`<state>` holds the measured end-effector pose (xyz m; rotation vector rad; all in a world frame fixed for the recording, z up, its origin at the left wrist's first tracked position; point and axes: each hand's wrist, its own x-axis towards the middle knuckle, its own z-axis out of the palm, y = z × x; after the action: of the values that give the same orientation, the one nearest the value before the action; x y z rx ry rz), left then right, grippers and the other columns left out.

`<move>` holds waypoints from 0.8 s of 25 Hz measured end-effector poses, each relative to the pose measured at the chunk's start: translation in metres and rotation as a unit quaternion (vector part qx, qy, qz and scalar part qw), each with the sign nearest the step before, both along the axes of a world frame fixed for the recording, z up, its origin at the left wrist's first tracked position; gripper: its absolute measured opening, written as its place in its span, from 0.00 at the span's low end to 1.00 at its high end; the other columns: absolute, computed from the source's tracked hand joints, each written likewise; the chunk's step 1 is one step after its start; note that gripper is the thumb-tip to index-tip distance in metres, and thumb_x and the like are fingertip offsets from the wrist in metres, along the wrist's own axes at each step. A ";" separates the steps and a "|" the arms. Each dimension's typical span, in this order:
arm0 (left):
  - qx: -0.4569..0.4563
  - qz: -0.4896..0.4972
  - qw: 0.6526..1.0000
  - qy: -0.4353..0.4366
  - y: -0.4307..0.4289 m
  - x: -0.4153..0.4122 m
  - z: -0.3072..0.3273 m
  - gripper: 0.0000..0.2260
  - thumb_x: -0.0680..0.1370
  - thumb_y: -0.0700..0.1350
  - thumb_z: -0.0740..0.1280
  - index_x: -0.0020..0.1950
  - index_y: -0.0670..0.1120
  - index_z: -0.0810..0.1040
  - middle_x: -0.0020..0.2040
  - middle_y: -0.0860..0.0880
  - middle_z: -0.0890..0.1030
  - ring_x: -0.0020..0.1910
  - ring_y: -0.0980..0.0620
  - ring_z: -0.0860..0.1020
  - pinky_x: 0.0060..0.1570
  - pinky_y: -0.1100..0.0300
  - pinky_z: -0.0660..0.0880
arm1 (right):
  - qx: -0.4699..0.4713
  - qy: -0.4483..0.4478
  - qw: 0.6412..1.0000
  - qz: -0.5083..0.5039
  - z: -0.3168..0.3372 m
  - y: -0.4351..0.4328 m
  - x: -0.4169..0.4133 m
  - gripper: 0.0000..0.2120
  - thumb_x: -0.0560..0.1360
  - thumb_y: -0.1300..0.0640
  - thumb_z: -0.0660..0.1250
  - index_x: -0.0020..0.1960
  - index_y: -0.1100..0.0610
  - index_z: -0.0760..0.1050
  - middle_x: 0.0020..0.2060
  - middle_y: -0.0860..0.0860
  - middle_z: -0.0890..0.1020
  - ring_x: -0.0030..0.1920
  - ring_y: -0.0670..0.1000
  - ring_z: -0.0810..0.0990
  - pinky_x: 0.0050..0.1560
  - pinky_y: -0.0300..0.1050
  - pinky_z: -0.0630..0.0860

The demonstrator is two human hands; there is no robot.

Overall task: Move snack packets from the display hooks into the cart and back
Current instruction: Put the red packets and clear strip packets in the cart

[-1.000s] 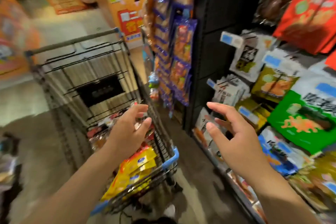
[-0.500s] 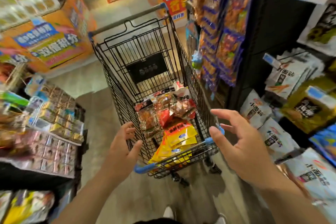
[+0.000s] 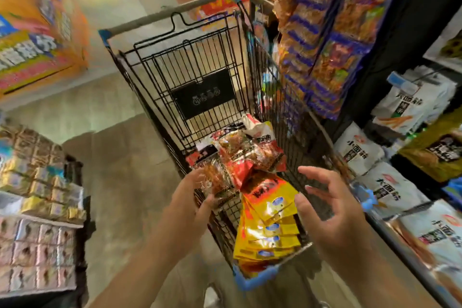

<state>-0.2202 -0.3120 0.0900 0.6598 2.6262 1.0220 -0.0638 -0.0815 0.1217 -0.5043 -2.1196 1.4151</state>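
A black wire cart (image 3: 200,57) with blue corners stands in front of me, holding a pile of snack packets. Red and clear packets (image 3: 252,152) lie at its middle, and a stack of yellow packets (image 3: 270,222) leans at its near end. My left hand (image 3: 187,202) reaches over the cart's left side and grips a clear packet of reddish snacks (image 3: 216,179) at the edge of the pile. My right hand (image 3: 327,210) hovers just right of the yellow stack, fingers spread and holding nothing. Blue-edged packets (image 3: 325,32) hang on the display strip to the right of the cart.
White and dark snack bags (image 3: 360,150) hang on hooks along the shelving at right, close to the cart's side. A low display of boxed goods (image 3: 37,195) stands at left. Orange promotional stands (image 3: 37,32) line the far side of the aisle floor (image 3: 120,157).
My view has turned from the right-hand shelves to the cart. My left hand went from outside the cart's near corner into the basket and took hold of the clear packet. My right hand came over the cart.
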 end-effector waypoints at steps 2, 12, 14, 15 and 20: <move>-0.014 -0.037 0.999 0.001 -0.026 -0.036 -0.007 0.26 0.81 0.54 0.65 0.77 0.62 0.59 0.73 0.55 0.73 0.66 0.59 0.74 0.66 0.59 0.71 | -0.015 -0.011 0.999 -0.046 -0.020 -0.030 -0.031 0.17 0.76 0.49 0.68 0.64 0.42 0.72 0.60 0.29 0.76 0.62 0.39 0.78 0.61 0.39 0.77; -0.015 -0.199 0.976 0.084 0.019 -0.104 -0.048 0.25 0.81 0.52 0.60 0.78 0.55 0.61 0.73 0.54 0.73 0.69 0.60 0.67 0.70 0.55 0.68 | -0.001 -0.125 0.970 -0.208 -0.139 -0.066 -0.048 0.27 0.74 0.49 0.73 0.70 0.43 0.65 0.63 0.39 0.72 0.65 0.47 0.74 0.65 0.56 0.76; -0.031 -0.218 0.970 0.101 0.034 -0.114 -0.059 0.26 0.81 0.52 0.61 0.79 0.52 0.61 0.74 0.49 0.73 0.69 0.59 0.67 0.70 0.57 0.66 | 0.010 -0.138 0.967 -0.214 -0.147 -0.060 -0.041 0.31 0.73 0.51 0.75 0.71 0.46 0.64 0.67 0.43 0.71 0.69 0.47 0.72 0.68 0.53 0.73; -0.041 -0.227 0.967 0.111 0.039 -0.119 -0.066 0.27 0.81 0.52 0.61 0.80 0.52 0.60 0.74 0.48 0.73 0.70 0.59 0.67 0.70 0.57 0.64 | 0.024 -0.147 0.967 -0.206 -0.150 -0.056 -0.039 0.33 0.73 0.52 0.76 0.72 0.49 0.64 0.68 0.46 0.70 0.70 0.48 0.70 0.70 0.51 0.71; -0.062 -0.226 0.964 0.122 0.054 -0.111 -0.089 0.28 0.81 0.58 0.62 0.79 0.56 0.57 0.69 0.50 0.76 0.62 0.59 0.71 0.61 0.55 0.70 | 0.064 -0.165 0.960 -0.218 -0.160 -0.040 -0.028 0.36 0.73 0.53 0.76 0.74 0.50 0.61 0.72 0.48 0.67 0.73 0.48 0.66 0.71 0.45 0.66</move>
<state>-0.3307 -0.2581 0.0012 1.3484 2.5226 0.6687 -0.0918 -0.1216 -0.0379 -1.1411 -2.1495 0.9883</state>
